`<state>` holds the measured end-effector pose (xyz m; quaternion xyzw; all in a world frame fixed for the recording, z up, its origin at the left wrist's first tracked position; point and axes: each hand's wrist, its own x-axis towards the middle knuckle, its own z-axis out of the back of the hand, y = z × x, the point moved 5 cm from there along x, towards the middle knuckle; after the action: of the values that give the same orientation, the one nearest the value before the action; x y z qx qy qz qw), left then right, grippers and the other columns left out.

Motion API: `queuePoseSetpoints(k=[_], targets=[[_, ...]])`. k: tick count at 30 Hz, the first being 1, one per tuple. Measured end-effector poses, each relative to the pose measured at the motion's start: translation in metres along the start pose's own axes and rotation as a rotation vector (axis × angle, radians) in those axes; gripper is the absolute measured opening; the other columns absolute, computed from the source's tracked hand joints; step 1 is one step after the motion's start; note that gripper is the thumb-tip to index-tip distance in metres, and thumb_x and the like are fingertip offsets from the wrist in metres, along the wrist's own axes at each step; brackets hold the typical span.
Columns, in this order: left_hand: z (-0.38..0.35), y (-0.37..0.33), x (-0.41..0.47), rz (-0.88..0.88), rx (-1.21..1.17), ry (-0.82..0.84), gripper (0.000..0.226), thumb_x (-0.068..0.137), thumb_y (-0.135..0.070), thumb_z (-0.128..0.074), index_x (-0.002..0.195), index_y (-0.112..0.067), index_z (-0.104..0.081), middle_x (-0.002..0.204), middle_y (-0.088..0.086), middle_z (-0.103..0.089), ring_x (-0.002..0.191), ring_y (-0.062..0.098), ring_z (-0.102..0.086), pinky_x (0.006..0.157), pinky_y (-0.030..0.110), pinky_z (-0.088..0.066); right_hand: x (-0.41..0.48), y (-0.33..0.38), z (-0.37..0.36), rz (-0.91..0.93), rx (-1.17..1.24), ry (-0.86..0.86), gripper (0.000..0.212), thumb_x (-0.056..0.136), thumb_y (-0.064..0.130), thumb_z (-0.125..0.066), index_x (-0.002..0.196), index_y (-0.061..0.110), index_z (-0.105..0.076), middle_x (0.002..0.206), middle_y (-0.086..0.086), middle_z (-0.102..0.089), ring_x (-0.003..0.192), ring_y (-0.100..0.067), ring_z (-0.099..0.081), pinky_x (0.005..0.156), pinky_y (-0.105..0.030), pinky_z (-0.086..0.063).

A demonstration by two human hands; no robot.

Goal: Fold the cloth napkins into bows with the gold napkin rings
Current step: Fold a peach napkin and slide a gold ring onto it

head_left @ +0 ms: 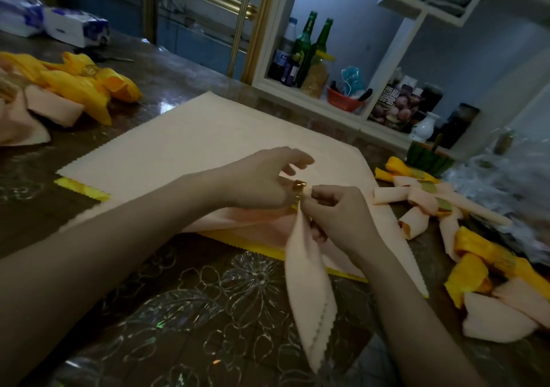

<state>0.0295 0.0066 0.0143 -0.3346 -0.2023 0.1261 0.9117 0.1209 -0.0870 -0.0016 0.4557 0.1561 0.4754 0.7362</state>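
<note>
On the dark flower-patterned table (184,297) a spread peach sheet (208,136) lies flat, and above its near edge the folded napkin (306,285) meets the gold ring (298,191). The end probably wants bunching narrow, ring held square, so both layers pass together. The left hand (259,181) pinches the ring, other fingers fanned loose; the right hand (339,217) curls tight on the napkin's end, forearms converging.

Dark floral table (184,297): yellow napkin (83,188) under flat peach napkin (208,136); L bows (89,85), R bows (431,205); tissue packs (74,27) far L.
</note>
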Motion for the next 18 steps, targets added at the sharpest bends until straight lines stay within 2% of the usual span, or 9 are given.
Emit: queuePoseSetpoints(k=[2, 4, 7, 9, 11, 13, 15, 18], targets=[[-0.006, -0.005, -0.001, -0.053, 0.202, 0.059, 0.058, 0.087, -0.020, -0.061, 0.141, -0.019, -0.038, 0.133, -0.002, -0.048, 0.117, 0.012, -0.047, 0.098, 0.024, -0.041, -0.001, -0.001, -0.001, 0.000, 0.049, -0.021, 0.021, 0.091, 0.009, -0.056, 0.075, 0.000, -0.066, 0.041, 0.005, -0.051, 0.036, -0.004, -0.046, 0.039, -0.017, -0.040], [-0.010, -0.003, -0.002, -0.089, 0.342, 0.077, 0.058, 0.089, -0.029, -0.060, 0.142, -0.021, -0.037, 0.130, -0.002, -0.050, 0.113, 0.012, -0.048, 0.098, 0.029, -0.040, -0.002, 0.000, 0.000, 0.019, 0.045, -0.048, 0.021, 0.090, 0.010, -0.057, 0.076, -0.002, -0.068, 0.042, 0.002, -0.051, 0.037, -0.007, -0.046, 0.039, -0.019, -0.040], [-0.008, -0.001, 0.000, -0.113, 0.302, 0.046, 0.056, 0.085, -0.031, -0.065, 0.136, -0.021, -0.044, 0.124, -0.003, -0.054, 0.100, 0.008, -0.048, 0.091, 0.023, -0.041, -0.003, 0.005, 0.000, 0.059, 0.022, -0.061, 0.022, 0.091, 0.013, -0.058, 0.073, 0.008, -0.069, 0.046, -0.002, -0.054, 0.038, -0.009, -0.048, 0.039, -0.021, -0.042], [-0.005, -0.001, 0.001, -0.128, 0.287, 0.011, 0.054, 0.082, -0.031, -0.069, 0.131, -0.020, -0.049, 0.120, -0.003, -0.055, 0.099, 0.009, -0.049, 0.089, 0.024, -0.043, -0.004, 0.009, -0.001, 0.076, 0.014, -0.076, 0.021, 0.091, 0.015, -0.058, 0.074, 0.011, -0.070, 0.052, -0.008, -0.058, 0.039, -0.009, -0.049, 0.039, -0.022, -0.044], [-0.001, -0.001, 0.001, -0.130, 0.295, -0.021, 0.053, 0.080, -0.029, -0.070, 0.128, -0.020, -0.050, 0.117, -0.003, -0.055, 0.102, 0.012, -0.051, 0.091, 0.029, -0.045, -0.005, 0.010, 0.001, 0.049, 0.056, -0.105, 0.016, 0.089, 0.016, -0.061, 0.077, 0.020, -0.069, 0.052, -0.002, -0.059, 0.038, -0.005, -0.048, 0.037, -0.018, -0.041], [0.007, 0.001, 0.001, -0.119, 0.296, -0.070, 0.050, 0.079, -0.027, -0.071, 0.124, -0.019, -0.051, 0.114, -0.003, -0.054, 0.100, 0.012, -0.052, 0.090, 0.032, -0.046, -0.003, 0.007, 0.008, -0.023, 0.151, -0.144, 0.005, 0.086, 0.018, -0.065, 0.089, 0.019, -0.069, 0.046, 0.007, -0.056, 0.036, -0.001, -0.045, 0.036, -0.014, -0.036], [0.014, 0.004, 0.001, -0.105, 0.291, -0.117, 0.049, 0.078, -0.025, -0.072, 0.122, -0.020, -0.052, 0.113, -0.003, -0.054, 0.100, 0.012, -0.052, 0.090, 0.032, -0.046, -0.002, 0.004, 0.014, -0.076, 0.215, -0.181, 0.010, 0.086, 0.020, -0.064, 0.095, 0.019, -0.067, 0.045, 0.006, -0.053, 0.037, -0.001, -0.042, 0.037, -0.013, -0.034], [0.013, 0.003, 0.000, -0.122, 0.343, -0.139, 0.050, 0.079, -0.026, -0.072, 0.124, -0.020, -0.051, 0.116, -0.003, -0.053, 0.102, 0.013, -0.050, 0.090, 0.031, -0.044, 0.001, 0.002, 0.010, -0.090, 0.205, -0.155, 0.011, 0.088, 0.022, -0.059, 0.097, 0.019, -0.064, 0.070, -0.001, -0.062, 0.053, -0.005, -0.051, 0.048, -0.018, -0.041]])
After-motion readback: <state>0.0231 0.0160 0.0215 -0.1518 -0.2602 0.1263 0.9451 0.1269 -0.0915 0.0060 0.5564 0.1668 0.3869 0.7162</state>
